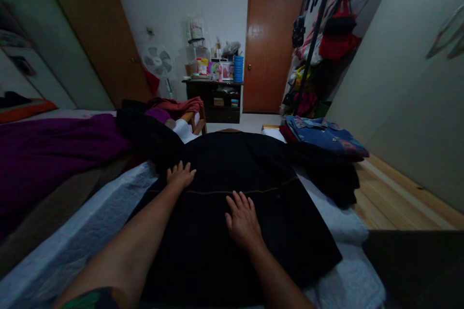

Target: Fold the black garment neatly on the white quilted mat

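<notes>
A black jacket (232, 164) lies spread out on a bed with a pale quilted cover (348, 256). A thin light seam runs across its width, and its sleeves reach out to both sides. My left hand (181, 175) rests flat on the jacket's left part, fingers spread, just above the seam. Lower and nearer the middle, my right hand (242, 217) lies palm down on the cloth, its fingertips at the seam. Neither hand grasps anything.
Purple cloth (65, 149) lies heaped at the left. Folded denim clothing (322, 135) is stacked at the right, beyond the jacket's sleeve. Further back stand a fan (158, 61), a dark cabinet (213, 111) and a wooden door (270, 53). Bags (339, 34) hang at the right.
</notes>
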`<state>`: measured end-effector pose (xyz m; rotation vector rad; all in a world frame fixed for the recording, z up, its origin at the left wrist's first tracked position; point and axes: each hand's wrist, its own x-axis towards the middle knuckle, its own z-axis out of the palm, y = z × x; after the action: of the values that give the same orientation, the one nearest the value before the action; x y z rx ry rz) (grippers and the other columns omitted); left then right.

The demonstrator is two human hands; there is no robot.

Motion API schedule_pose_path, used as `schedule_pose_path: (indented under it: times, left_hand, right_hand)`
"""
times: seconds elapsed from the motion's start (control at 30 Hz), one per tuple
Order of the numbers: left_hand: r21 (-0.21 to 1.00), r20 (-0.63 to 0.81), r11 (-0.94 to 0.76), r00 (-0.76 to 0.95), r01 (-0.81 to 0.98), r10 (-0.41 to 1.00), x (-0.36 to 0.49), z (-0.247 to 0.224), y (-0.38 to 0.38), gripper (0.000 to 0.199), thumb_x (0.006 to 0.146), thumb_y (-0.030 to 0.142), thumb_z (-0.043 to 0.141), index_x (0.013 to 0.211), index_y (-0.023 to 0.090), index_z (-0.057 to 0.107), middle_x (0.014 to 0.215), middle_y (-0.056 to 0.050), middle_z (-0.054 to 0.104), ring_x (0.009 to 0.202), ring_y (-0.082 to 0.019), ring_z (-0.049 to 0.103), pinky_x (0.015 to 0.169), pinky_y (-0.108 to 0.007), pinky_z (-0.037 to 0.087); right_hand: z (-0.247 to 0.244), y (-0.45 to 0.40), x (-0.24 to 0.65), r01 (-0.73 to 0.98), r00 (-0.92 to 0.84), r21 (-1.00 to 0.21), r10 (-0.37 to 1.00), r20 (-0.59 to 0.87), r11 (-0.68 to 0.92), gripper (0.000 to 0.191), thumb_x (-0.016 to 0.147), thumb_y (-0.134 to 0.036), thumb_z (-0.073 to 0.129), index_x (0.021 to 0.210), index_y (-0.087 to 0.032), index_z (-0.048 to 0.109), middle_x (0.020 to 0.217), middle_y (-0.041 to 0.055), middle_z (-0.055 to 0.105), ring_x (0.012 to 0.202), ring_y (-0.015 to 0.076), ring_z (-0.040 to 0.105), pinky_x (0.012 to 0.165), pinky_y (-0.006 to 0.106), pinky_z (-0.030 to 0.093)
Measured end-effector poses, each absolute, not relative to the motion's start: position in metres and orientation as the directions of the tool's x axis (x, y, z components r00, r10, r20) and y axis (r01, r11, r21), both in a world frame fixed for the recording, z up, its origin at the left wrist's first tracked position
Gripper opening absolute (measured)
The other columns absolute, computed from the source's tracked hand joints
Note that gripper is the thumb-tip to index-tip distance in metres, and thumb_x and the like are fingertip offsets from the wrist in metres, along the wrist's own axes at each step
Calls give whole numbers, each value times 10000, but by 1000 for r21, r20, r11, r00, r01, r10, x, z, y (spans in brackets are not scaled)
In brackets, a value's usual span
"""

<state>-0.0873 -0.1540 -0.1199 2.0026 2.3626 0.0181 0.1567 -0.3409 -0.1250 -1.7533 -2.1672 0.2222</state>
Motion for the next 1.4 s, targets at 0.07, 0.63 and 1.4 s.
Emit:
schedule_pose_path:
  times: [0.07, 0.63, 1.4]
  left_hand:
    - [19, 31, 114, -114, 993, 993, -69, -117, -170, 475, 895, 374, 420, 1327, 193, 495, 1477, -169, 357, 1375, -340, 273, 1072, -557, 216]
    - [125, 187, -262, 236, 957, 953, -20, -137, -286, 540, 924, 500, 378, 1399, 246, 421, 1465, -87, 406, 1386, -259, 277, 1128, -422, 173]
    - [69, 121, -279, 269, 958, 955, -17, -127, -291, 604, 890, 636, 327, 1419, 349, 371, 1495, -87, 352, 1382, -342, 257, 1093, -505, 185]
  right_hand:
    - [-125, -341, 157, 917, -181, -328, 970, 164, 226, 512, 919, -449, 385, 1410, -303, 383, 1509, 9, 326, 1399, 228, 229, 1133, 429, 142]
    - [-124, -344, 151, 967, -37, -244, 988, 151, 74, 597, 893, -479, 421, 1417, -193, 392, 1517, 139, 279, 1410, 288, 179, 1112, 474, 101]
    - [-12, -293, 298, 956, 289, -25, 926, 243, -292, 437, 891, -385, 466, 1227, -105, 483, 1160, 198, 570, 1076, 312, 547, 837, 382, 421]
